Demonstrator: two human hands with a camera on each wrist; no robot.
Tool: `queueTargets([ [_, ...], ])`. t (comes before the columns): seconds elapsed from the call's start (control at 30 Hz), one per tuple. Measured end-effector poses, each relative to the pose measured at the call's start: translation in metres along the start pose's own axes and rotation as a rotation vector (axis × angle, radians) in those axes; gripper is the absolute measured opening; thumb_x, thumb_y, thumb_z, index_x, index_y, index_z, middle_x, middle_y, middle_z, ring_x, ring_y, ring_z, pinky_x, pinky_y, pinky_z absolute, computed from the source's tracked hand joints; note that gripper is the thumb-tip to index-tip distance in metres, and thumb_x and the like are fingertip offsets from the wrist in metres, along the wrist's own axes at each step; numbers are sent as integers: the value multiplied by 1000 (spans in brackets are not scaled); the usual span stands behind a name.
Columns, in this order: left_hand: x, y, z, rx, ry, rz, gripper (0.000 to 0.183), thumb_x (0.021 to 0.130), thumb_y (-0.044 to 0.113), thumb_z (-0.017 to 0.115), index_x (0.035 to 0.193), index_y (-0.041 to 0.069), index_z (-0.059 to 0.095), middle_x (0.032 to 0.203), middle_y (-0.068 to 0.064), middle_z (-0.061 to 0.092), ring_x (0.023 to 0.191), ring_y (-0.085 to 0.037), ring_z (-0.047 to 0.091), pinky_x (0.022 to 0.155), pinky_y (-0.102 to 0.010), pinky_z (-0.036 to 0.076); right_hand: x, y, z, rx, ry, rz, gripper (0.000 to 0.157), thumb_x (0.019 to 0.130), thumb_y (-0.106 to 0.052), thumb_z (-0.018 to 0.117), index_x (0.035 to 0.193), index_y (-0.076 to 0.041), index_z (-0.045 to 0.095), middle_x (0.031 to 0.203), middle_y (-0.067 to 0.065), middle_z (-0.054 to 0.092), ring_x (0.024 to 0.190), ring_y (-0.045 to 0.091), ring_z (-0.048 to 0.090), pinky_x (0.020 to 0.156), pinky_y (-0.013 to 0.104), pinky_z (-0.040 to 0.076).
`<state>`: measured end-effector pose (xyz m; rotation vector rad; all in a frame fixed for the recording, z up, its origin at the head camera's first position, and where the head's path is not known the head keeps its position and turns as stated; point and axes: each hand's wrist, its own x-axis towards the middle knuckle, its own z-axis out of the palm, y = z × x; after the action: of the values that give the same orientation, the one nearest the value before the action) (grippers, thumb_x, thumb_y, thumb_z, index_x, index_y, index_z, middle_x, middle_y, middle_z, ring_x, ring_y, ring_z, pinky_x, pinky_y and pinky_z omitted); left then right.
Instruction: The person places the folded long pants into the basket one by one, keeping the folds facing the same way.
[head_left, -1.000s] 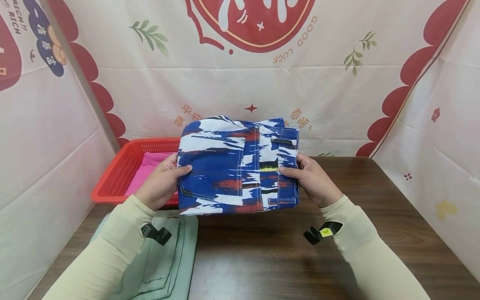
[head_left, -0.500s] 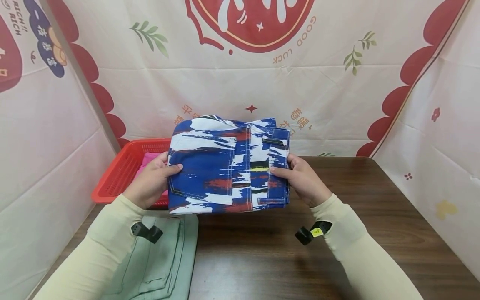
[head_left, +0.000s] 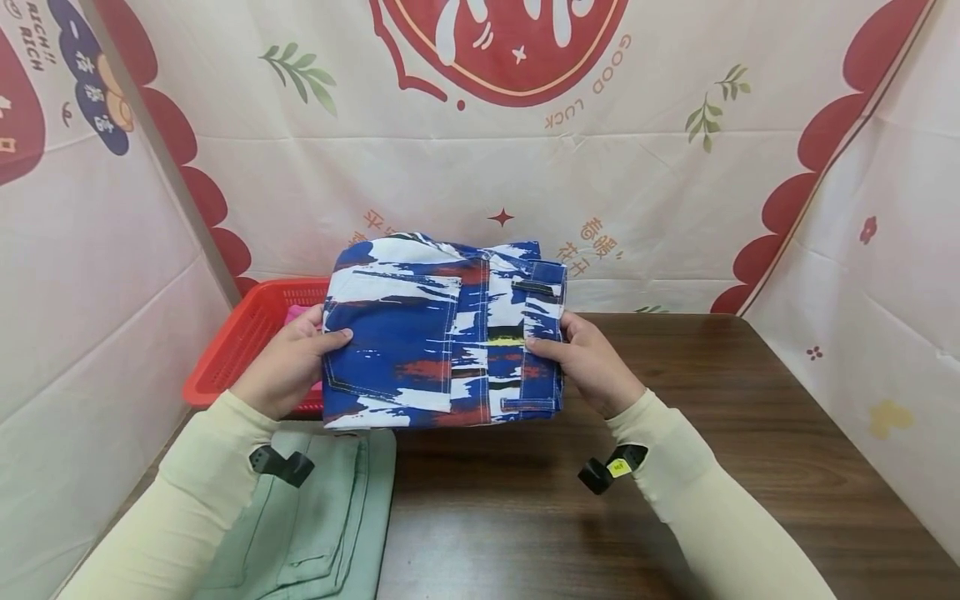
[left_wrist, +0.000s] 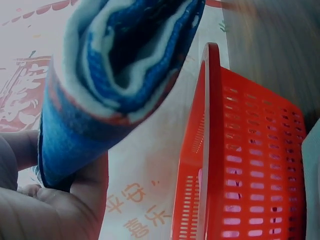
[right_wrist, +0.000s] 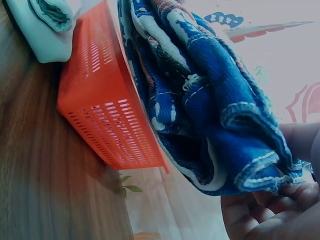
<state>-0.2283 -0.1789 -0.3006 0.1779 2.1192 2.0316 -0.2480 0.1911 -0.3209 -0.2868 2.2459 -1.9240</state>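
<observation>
In the head view, a folded pair of denim pants (head_left: 420, 333), printed in blue, white, red and black, is held up over the table's far half. A back pocket and belt loops face up. My left hand (head_left: 285, 362) grips the folded end with its thumb on top. At the waistband side my right hand (head_left: 597, 367) pinches the pants the same way. The left wrist view shows the rolled layers of the pants (left_wrist: 90, 125) above the curled fingers. Stacked hems and stitching of the pants (right_wrist: 215, 110) fill the right wrist view.
A red perforated basket (head_left: 225, 358) stands at the back left, partly behind the pants, with pink cloth (head_left: 295, 313) inside. Folded pale green pants (head_left: 322, 508) lie at the front left of the wooden table (head_left: 675, 467). Printed fabric walls (head_left: 465, 167) enclose the back and sides.
Both hands have moved left together with the folded denim pants, which now overlap more of the basket in the head view. The grip is unchanged.
</observation>
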Motion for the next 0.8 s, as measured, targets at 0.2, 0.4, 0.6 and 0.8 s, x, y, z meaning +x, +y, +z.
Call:
queueTargets([
  [0.2, -3, 1, -5, 25, 12, 3, 74, 98, 30, 63, 158, 15, 22, 146, -13, 47, 114, -29, 64, 89, -47, 53, 2, 0, 7, 7, -2, 10, 59, 97, -24, 66, 147, -6, 39, 133, 17, 57, 109, 30, 64, 88, 45, 55],
  [0.4, -5, 2, -12, 46, 7, 4, 72, 100, 29, 60, 157, 12, 19, 146, -15, 46, 112, -27, 65, 90, -47, 53, 5, 0, 14, 32, -2, 25, 57, 97, -24, 66, 146, -7, 40, 132, 16, 58, 108, 30, 65, 87, 44, 55],
  [0.6, -3, 6, -18, 60, 6, 6, 69, 101, 27, 59, 156, 11, 21, 144, -16, 47, 110, -25, 66, 90, -44, 53, 7, -2, 19, 43, -2, 30, 56, 97, -23, 66, 146, -7, 41, 131, 15, 59, 108, 29, 65, 87, 44, 55],
  [0.8, -2, 10, -23, 81, 19, -7, 69, 101, 28, 59, 155, 10, 21, 144, -17, 47, 108, -24, 67, 89, -44, 54, 9, -3, 23, 59, -3, 36, 57, 97, -23, 66, 146, -8, 41, 132, 14, 58, 109, 30, 64, 89, 46, 54],
])
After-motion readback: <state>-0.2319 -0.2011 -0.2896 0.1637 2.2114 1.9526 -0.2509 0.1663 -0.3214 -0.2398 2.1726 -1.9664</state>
